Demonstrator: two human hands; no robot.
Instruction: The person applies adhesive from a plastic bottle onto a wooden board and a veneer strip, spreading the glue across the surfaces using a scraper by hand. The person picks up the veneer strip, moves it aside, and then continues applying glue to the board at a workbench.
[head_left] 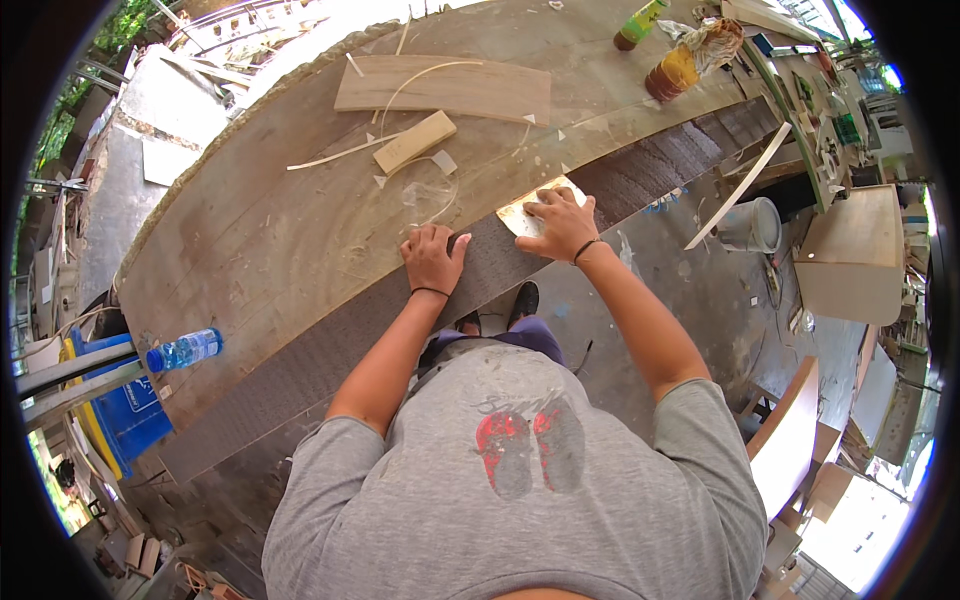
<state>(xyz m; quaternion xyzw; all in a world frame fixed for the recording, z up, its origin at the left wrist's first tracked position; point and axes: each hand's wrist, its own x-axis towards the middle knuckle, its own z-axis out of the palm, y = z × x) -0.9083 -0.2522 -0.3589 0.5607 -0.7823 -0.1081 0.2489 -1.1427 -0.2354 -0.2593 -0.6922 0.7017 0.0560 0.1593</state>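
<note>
A long dark brown board (320,345) lies slantwise along the near edge of the workbench, from lower left to upper right. The stretch to the right of my hands looks darker and shinier than the left. My left hand (433,260) rests on the board near its far edge, fingers bent and thumb apart, holding nothing. My right hand (561,224) presses down on a pale, flat, sheet-like piece (516,218) lying on the board, fingers bent over it and thumb at its near side. What this piece is made of I cannot tell.
The worn wooden workbench (250,250) carries a wide plank (440,88), a small wood block (414,141) and thin strips. A blue-capped water bottle (185,350) lies left. An amber container (672,75) and a green-labelled bottle (638,25) are far right. A grey bucket (752,226) stands below.
</note>
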